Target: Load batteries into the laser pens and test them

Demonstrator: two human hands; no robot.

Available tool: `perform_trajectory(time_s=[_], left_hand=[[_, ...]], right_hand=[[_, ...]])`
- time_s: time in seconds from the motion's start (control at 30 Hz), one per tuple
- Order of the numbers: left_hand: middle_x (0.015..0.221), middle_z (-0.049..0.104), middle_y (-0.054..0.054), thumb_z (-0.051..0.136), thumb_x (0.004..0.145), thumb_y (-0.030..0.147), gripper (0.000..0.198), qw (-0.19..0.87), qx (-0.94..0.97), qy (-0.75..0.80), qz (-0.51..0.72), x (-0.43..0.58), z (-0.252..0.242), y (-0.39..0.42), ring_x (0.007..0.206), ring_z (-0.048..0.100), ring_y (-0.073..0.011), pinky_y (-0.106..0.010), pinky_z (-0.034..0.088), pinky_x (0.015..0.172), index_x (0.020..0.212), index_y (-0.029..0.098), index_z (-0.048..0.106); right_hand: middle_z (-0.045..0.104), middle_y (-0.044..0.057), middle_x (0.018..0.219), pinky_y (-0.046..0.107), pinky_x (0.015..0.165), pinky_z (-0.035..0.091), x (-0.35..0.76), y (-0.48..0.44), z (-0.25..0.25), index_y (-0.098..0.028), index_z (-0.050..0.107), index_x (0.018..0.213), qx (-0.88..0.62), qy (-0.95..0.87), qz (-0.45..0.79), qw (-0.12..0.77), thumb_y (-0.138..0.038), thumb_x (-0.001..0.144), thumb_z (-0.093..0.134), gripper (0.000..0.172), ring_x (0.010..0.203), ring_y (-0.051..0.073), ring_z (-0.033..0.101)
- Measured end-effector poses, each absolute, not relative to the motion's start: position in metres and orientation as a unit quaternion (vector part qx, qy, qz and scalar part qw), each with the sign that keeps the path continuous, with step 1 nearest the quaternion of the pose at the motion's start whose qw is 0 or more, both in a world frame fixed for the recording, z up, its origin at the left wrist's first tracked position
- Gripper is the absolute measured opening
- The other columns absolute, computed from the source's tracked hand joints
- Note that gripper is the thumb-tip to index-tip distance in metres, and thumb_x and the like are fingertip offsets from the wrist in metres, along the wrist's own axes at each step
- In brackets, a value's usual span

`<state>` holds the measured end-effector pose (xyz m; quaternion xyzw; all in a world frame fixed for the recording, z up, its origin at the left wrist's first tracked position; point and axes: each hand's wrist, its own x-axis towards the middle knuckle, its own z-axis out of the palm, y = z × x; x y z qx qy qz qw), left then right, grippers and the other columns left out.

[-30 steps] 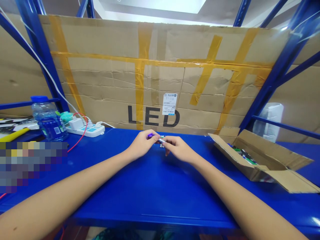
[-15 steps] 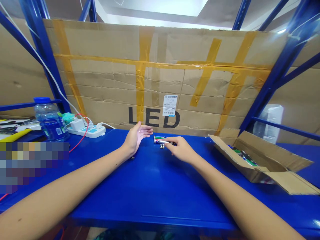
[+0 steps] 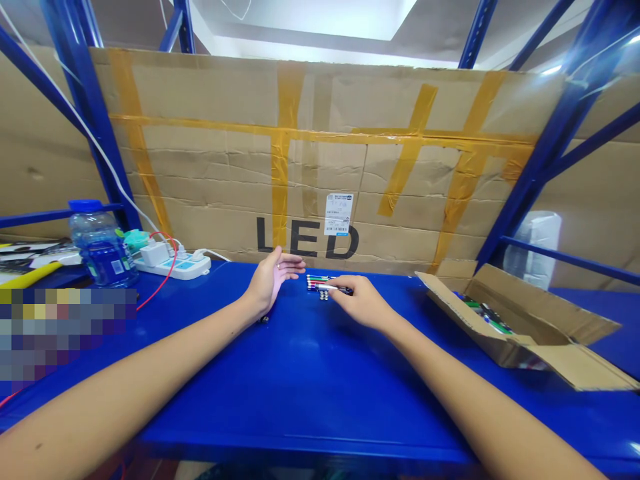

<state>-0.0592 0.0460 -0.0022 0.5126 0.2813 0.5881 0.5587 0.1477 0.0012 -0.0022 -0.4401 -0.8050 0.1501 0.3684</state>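
My left hand [image 3: 270,283] stands on its edge on the blue table, palm facing right, fingers stretched out and holding nothing. Just right of its fingertips, slim pens [image 3: 317,280] in green, red and other colours lie side by side in a row. My right hand [image 3: 361,299] is closed, thumb and fingers on the nearest pen [image 3: 325,288], which has a silver and dark barrel. The far ends of the pens are covered by my right fingers. Small shiny metal pieces [image 3: 323,295] show just in front of the row. Another small dark piece [image 3: 264,319] lies by my left wrist.
An open cardboard box [image 3: 520,340] with several pens inside stands at the right. At the left are a blue-capped bottle [image 3: 103,250] and a white power strip [image 3: 187,266] with cables. A large cardboard panel [image 3: 225,180] closes off the back, between blue metal posts.
The camera view has shifted slightly. Both hands keep nearly the same place and pose, my right hand still at the pens.
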Motion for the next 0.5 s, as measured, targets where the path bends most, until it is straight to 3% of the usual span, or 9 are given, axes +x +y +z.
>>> perform_trajectory(time_s=[0.5], left_hand=[[0.093,0.072,-0.016,0.045,0.088,0.059,0.056,0.587,0.522,0.254,0.564,-0.0597,-0.0009,0.0436,0.090,0.068,-0.0240,-0.033,0.050,0.080,0.087,0.009,0.070]], right_hand=[[0.075,0.006,0.094,0.030,0.073,0.047,0.1492,0.0001,-0.0006,-0.018,0.074,0.097,-0.439,-0.800,0.154,0.378,-0.025,0.089,0.050,0.026,0.082,0.020,0.065]])
